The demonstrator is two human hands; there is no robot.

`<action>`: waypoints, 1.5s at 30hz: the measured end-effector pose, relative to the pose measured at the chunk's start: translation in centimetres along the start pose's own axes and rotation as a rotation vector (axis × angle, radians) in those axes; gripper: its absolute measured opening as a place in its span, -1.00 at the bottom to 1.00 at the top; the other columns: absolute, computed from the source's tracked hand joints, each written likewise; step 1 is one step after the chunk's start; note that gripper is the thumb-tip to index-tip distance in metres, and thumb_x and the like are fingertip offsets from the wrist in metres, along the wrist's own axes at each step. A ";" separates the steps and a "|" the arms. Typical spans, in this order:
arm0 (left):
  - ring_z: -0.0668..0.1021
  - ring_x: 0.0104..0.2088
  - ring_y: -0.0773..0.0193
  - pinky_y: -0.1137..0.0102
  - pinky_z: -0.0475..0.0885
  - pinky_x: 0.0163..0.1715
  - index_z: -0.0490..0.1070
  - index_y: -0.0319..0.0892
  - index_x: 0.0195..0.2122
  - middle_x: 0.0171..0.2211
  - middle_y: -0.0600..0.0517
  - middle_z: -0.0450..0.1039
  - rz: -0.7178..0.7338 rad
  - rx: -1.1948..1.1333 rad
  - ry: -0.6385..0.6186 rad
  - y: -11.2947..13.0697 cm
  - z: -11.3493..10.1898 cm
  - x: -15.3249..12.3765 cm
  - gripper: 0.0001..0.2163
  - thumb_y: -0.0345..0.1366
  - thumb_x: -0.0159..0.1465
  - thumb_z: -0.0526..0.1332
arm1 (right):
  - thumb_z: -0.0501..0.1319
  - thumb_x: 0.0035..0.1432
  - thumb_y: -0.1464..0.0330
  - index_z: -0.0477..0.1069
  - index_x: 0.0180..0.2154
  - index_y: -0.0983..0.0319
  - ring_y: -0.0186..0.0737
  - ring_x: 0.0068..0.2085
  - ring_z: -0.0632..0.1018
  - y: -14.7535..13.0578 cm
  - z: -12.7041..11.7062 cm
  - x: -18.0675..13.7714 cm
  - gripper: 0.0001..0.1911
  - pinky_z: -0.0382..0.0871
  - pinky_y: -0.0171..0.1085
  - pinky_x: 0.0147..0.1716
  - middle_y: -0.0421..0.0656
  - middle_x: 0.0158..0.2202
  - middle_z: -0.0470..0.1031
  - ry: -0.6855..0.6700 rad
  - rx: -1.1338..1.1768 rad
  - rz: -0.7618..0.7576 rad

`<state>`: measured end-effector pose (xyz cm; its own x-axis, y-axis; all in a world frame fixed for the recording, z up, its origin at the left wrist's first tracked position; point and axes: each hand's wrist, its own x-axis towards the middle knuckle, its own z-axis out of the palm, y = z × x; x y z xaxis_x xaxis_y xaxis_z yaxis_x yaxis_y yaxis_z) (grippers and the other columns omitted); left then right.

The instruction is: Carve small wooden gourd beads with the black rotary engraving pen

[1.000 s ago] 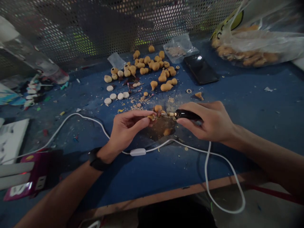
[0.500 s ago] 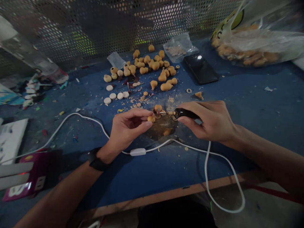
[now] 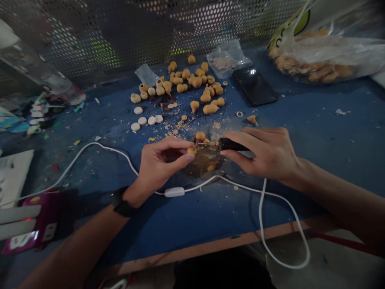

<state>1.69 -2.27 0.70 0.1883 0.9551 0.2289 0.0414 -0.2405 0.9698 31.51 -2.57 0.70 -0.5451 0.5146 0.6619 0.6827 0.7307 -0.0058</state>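
Note:
My left hand (image 3: 162,160) pinches a small ochre wooden gourd (image 3: 191,150) between thumb and fingers. My right hand (image 3: 261,154) grips a black rotary engraving pen (image 3: 233,144) like a pencil. Its brass collet and thin bit (image 3: 207,143) reach toward the gourd, and the tip sits at or very near it, partly hidden by my left fingers. Another small gourd piece (image 3: 200,136) sits just beyond the bit. A white power cable (image 3: 174,192) with an inline switch passes under my wrists.
Several gourds (image 3: 180,80) and white discs (image 3: 142,121) lie among wood dust on the blue workbench (image 3: 315,128). A black phone (image 3: 255,86), a plastic bag of gourds (image 3: 313,60) and perforated metal mesh (image 3: 150,32) stand behind. The bench's wooden front edge (image 3: 210,248) runs below.
My right hand and the pen have shifted left, bringing the bit closer to the gourd. My left hand has kept nearly the same place.

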 end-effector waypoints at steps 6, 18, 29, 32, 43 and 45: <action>0.80 -0.28 0.16 0.34 0.81 -0.24 0.88 -0.03 -0.24 -0.22 -0.05 0.85 -0.026 0.004 0.012 0.3 0.0 0.1 -0.76 -0.16 0.11 0.78 | 0.33 0.65 0.10 0.72 0.09 0.10 -0.16 -0.32 0.75 -0.1 0.0 -0.2 -0.73 0.55 -0.23 -0.31 -0.17 -0.23 0.81 -0.044 -0.053 0.045; 0.78 -0.31 0.19 0.37 0.79 -0.29 0.88 -0.04 -0.25 -0.24 -0.06 0.85 -0.020 0.037 0.013 0.5 0.1 0.1 -0.83 -0.21 0.15 0.72 | 0.35 0.64 0.14 0.70 0.06 0.14 -0.18 -0.34 0.72 -0.3 0.1 0.0 -0.76 0.49 -0.22 -0.32 -0.19 -0.27 0.77 0.011 -0.051 0.002; 0.80 -0.29 0.17 0.33 0.80 -0.26 0.87 -0.04 -0.24 -0.23 -0.06 0.84 -0.003 0.011 0.005 0.2 0.0 -0.1 -0.81 -0.17 0.19 0.74 | 0.33 0.66 0.09 0.72 0.07 0.11 -0.17 -0.36 0.72 -0.2 0.1 -0.2 -0.72 0.51 -0.22 -0.36 -0.18 -0.29 0.77 -0.019 -0.070 0.011; 0.79 -0.28 0.16 0.34 0.79 -0.27 0.87 -0.03 -0.24 -0.23 -0.06 0.84 -0.007 0.013 0.009 0.3 0.1 -0.1 -0.82 -0.16 0.19 0.73 | 0.34 0.65 0.10 0.72 0.08 0.11 -0.16 -0.36 0.72 -0.2 0.2 -0.3 -0.73 0.51 -0.21 -0.35 -0.18 -0.30 0.76 -0.007 -0.072 0.004; 0.68 -0.40 0.27 0.41 0.66 -0.35 0.88 -0.05 -0.23 -0.41 0.03 0.73 -0.050 -0.010 0.066 0.0 0.2 0.0 -0.79 -0.18 0.15 0.74 | 0.36 0.62 0.13 0.72 0.09 0.11 -0.12 -0.33 0.74 -0.2 0.1 -0.3 -0.75 0.51 -0.18 -0.33 -0.14 -0.24 0.80 -0.017 -0.075 0.033; 0.67 -0.40 0.28 0.42 0.64 -0.37 0.88 -0.04 -0.23 -0.41 0.03 0.73 -0.035 -0.028 0.061 0.0 0.2 0.0 -0.81 -0.22 0.15 0.74 | 0.37 0.61 0.14 0.71 0.08 0.09 -0.11 -0.30 0.76 -0.2 0.1 -0.3 -0.78 0.54 -0.17 -0.30 -0.15 -0.20 0.81 -0.008 -0.056 0.068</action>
<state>1.88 -2.34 0.65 0.1266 0.9718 0.1989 0.0196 -0.2029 0.9790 31.46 -2.85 0.41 -0.5006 0.5656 0.6554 0.7441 0.6680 -0.0082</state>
